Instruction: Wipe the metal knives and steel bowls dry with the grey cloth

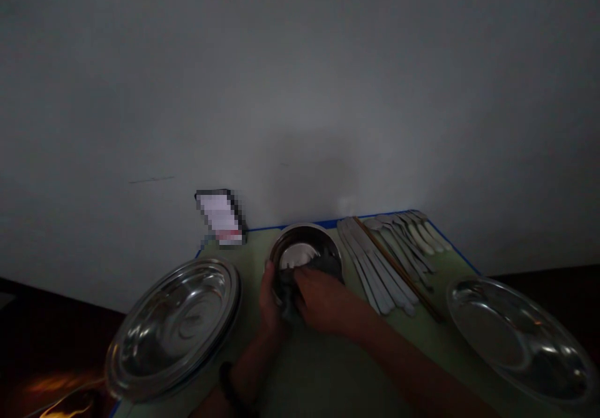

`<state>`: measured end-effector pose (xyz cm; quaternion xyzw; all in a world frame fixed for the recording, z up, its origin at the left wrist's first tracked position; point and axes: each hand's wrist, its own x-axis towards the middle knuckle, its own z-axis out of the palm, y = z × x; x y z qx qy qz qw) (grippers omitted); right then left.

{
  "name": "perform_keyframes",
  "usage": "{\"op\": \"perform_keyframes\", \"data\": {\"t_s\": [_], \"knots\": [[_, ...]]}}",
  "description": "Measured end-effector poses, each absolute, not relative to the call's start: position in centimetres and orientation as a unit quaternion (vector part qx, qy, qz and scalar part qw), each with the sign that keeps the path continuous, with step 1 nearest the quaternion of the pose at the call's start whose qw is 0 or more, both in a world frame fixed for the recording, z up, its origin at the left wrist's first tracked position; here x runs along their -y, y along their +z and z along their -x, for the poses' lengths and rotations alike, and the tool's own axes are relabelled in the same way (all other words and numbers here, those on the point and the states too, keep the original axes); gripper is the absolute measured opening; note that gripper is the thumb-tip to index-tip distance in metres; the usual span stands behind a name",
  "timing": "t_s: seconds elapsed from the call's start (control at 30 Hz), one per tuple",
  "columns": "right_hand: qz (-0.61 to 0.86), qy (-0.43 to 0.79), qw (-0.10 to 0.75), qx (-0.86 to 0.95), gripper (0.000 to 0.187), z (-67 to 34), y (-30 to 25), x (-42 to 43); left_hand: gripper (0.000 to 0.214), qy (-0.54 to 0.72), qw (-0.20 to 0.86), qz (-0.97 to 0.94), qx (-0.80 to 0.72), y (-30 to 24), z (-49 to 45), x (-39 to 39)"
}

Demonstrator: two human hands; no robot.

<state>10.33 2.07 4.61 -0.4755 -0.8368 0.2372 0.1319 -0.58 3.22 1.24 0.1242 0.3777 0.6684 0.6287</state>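
A round steel bowl (300,252) stands near the far edge of the table, between my hands. My left hand (269,302) is closed on the bowl's left side, with the thumb at the rim. Inside the bowl, my right hand (323,296) presses a dark grey cloth (328,265) against the wall; its fingertips are partly hidden in the cloth. Part of the cloth hangs over the near rim between the two hands. Several table knives (370,268) lie just right of the bowl, their handles toward me.
Stacked steel basins (175,327) sit at the left, an oval steel dish (520,337) at the right. Chopsticks (398,268), spoons (405,249) and forks (424,230) lie beside the knives. A blurred phone (220,215) leans on the wall (300,93) behind the green table (319,374).
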Motion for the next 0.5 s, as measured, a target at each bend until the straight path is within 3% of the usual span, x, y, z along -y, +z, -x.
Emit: {"op": "perform_keyframes", "data": {"t_s": [0.13,0.27,0.5], "knots": [[0.586,0.105,0.070,0.800,0.035,-10.7,4.0,-2.5,0.021,0.672,0.598,-0.151,-0.409,0.2,0.4,-3.2],[0.637,0.047,0.139,0.757,0.038,-10.5,3.2,-3.8,0.025,0.633,0.632,-0.163,-0.417,-0.3,0.0,-3.1],[0.506,0.186,0.205,0.817,0.037,-9.3,2.7,-3.7,0.026,0.622,0.646,-0.092,-0.432,0.6,-0.2,-3.5]]}}
